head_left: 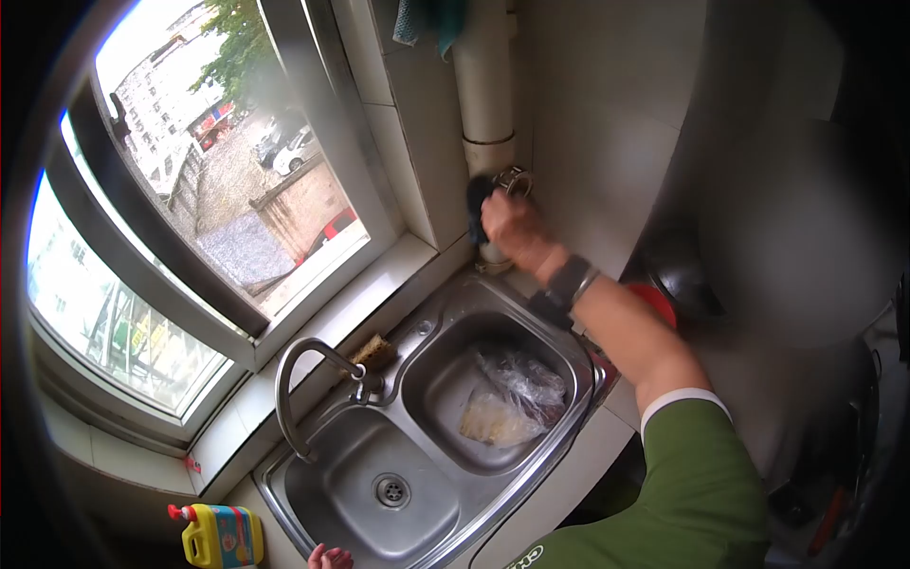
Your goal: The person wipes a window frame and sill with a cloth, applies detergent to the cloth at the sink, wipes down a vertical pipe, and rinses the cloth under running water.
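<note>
My right hand (517, 228) reaches out to the wall pipe beyond the sink, its fingers closed on a dark cloth (479, 204). The cloth lies against the pale vertical pipe (488, 104), beside a round metal fitting (514, 180). Whether the cloth hangs from something there, I cannot tell. At the bottom edge, only the fingers of my left hand (330, 558) show, slightly curled and apart with nothing visible in them, by the rim of the double steel sink (360, 474). Clear plastic bags (517, 394), one with something pale yellow inside, lie in the sink's right basin.
A curved faucet (289, 379) rises over the left basin, with a yellow sponge (373, 353) behind it. A yellow jug (223, 536) with a red cap stands left of the sink. The window (379, 204) is at the left; a red bowl (652, 302) sits behind my right arm.
</note>
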`<action>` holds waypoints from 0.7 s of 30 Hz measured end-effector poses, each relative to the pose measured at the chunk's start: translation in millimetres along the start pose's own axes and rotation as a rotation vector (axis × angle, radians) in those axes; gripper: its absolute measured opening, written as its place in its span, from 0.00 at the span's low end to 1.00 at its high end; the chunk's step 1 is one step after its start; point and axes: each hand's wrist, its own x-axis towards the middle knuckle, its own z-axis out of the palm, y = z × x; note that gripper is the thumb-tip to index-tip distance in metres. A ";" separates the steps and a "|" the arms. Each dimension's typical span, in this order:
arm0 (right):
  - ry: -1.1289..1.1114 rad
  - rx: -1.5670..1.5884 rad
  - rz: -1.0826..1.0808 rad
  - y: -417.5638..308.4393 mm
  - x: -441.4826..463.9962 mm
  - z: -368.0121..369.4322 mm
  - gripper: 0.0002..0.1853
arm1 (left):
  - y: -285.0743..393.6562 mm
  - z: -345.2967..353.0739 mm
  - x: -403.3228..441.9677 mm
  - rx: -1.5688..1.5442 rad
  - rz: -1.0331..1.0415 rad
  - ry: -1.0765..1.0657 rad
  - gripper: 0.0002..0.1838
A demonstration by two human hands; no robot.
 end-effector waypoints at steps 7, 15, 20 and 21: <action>0.162 0.650 0.520 -25.3 -45.0 18.2 0.07 | -1.5 -13.2 -1.1 0.042 -0.019 0.053 0.18; 0.456 0.648 0.806 28.9 19.4 52.0 0.16 | -6.9 1.6 -0.5 0.025 -0.013 0.029 0.18; -0.013 0.789 1.226 39.8 35.5 39.8 0.09 | -1.3 3.4 -6.4 0.015 -0.020 0.016 0.18; -0.023 0.732 1.187 47.3 37.3 52.8 0.07 | -3.5 -1.3 -6.2 0.004 -0.020 0.020 0.18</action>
